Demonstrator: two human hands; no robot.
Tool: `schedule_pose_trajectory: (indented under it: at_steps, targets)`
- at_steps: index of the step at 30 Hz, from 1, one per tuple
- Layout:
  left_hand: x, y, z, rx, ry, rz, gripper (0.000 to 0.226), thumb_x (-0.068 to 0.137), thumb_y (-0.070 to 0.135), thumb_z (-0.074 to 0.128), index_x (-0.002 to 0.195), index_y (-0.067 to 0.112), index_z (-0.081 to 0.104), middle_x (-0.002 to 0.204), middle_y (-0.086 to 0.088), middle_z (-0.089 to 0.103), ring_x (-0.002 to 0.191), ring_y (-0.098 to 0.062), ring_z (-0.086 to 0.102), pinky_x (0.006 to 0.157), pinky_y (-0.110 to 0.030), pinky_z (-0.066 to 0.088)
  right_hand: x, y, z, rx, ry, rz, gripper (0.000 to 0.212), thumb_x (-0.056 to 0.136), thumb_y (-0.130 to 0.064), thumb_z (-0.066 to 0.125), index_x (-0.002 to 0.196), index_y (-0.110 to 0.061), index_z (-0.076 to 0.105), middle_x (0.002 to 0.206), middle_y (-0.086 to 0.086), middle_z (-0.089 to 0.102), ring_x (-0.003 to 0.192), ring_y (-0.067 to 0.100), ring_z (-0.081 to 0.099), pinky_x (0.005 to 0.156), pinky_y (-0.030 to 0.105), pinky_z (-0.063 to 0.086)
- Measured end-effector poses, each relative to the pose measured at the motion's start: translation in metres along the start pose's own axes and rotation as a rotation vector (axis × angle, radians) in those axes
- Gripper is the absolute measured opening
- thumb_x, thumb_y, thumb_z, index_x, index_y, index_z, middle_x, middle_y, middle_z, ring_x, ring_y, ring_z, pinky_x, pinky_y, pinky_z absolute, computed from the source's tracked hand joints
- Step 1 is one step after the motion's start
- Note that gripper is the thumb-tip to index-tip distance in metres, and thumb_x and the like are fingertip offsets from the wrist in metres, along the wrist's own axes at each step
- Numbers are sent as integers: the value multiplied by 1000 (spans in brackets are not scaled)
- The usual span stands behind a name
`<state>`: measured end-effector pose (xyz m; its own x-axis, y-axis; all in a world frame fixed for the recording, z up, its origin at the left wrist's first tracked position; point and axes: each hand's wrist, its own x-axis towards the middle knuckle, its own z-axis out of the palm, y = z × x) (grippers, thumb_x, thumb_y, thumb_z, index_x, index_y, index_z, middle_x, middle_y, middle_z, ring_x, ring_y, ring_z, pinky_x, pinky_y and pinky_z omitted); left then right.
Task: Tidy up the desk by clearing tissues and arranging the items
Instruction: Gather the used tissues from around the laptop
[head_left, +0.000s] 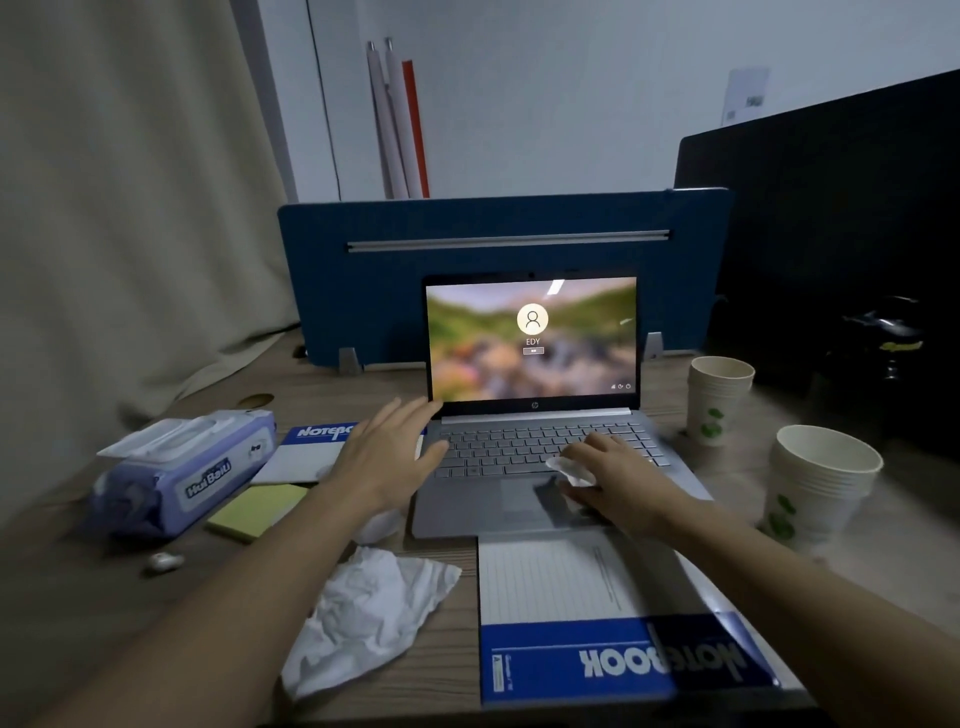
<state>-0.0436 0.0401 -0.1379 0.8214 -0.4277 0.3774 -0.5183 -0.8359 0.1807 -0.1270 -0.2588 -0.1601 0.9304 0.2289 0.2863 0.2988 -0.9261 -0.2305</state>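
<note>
An open silver laptop with a lit screen stands mid-desk. My right hand rests over its keyboard and trackpad, fingers closed on a small white tissue. My left hand hovers open at the laptop's left edge, fingers spread, holding nothing. A large crumpled white tissue lies on the desk under my left forearm. Another small tissue peeks out beneath my left wrist. A blue notebook lies in front of the laptop; a second notebook lies to the left.
A purple wet-wipe pack and yellow sticky notes sit at the left, with a small white object near them. Two stacks of paper cups stand at the right. A blue divider backs the wooden desk.
</note>
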Motion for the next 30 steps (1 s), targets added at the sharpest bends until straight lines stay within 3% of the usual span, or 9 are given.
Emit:
schedule_pose_trajectory:
  at_steps: [2,4,10,14,19,22,30]
  targets:
    - [-3,-2,-2,-6,4,0,58,96,55,37,149,34,28,158,9,28,147,-17,17,115,-47,24,0,-4,1,43,34,-4,22,92,-31,63,112,-22,61,100,0,54,96,26,54,75,32,38]
    - [-6,-5,-4,-4,5,-5,57,96,54,38,149,33,29,157,9,30,147,-17,18,115,-47,24,1,-9,4,68,48,11,19,92,-28,63,110,-20,61,101,3,57,95,28,56,74,33,42]
    - [-21,-12,-19,-12,34,-2,47,95,45,47,139,28,44,143,6,48,135,-17,36,106,-44,35,9,-34,10,165,86,13,46,91,-19,60,133,-31,46,132,3,57,109,27,59,80,31,43]
    - [-40,-30,-32,9,35,-59,48,91,49,48,135,30,48,138,7,54,126,-17,44,101,-40,39,20,-59,17,181,171,-54,37,97,-23,55,132,-30,48,136,3,53,113,26,58,87,36,49]
    - [-66,-56,-43,-30,-50,-81,53,87,59,49,136,37,45,141,9,51,127,-15,44,101,-40,39,33,-86,30,208,166,-110,28,97,-24,54,124,-29,54,129,1,55,107,24,58,83,34,48]
    - [-81,-63,-45,-59,-116,-98,64,81,66,50,139,40,42,143,10,49,129,-14,44,103,-41,39,36,-100,35,204,135,-147,28,96,-26,54,124,-26,52,125,4,55,104,26,58,82,40,51]
    - [-80,-55,-39,58,-253,-153,92,71,79,46,150,41,20,160,8,24,141,-22,29,111,-50,29,33,-106,35,162,121,-124,37,97,-31,55,132,-25,49,133,3,50,108,24,58,81,36,50]
